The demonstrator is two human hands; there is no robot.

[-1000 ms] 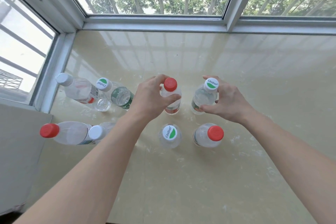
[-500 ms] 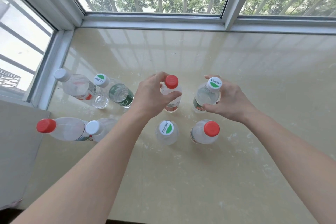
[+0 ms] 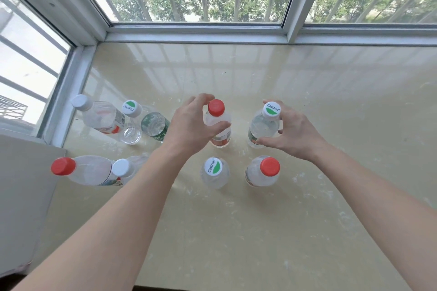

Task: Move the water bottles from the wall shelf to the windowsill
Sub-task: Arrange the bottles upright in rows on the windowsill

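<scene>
Cream polished stone, the windowsill [image 3: 236,231], lies under our forearms. Nearest, at 6 o'clock, a Cestbon bottle [image 3: 214,173] stands beside a red-capped bottle [image 3: 261,173]. Just beyond, our left hand [image 3: 189,127] curls thumb and fingers round a second red-capped bottle [image 3: 218,123]. Our right hand [image 3: 295,132] grips a second Cestbon bottle [image 3: 263,126] likewise. Both bottles are upright on the sill. At 9 o'clock a third red-capped bottle [image 3: 82,170] touches a white-capped bottle [image 3: 125,169]. At 10 o'clock stand another white-capped bottle [image 3: 101,118] and a third Cestbon bottle [image 3: 153,125]. At 12 o'clock runs the window frame [image 3: 196,30].
</scene>
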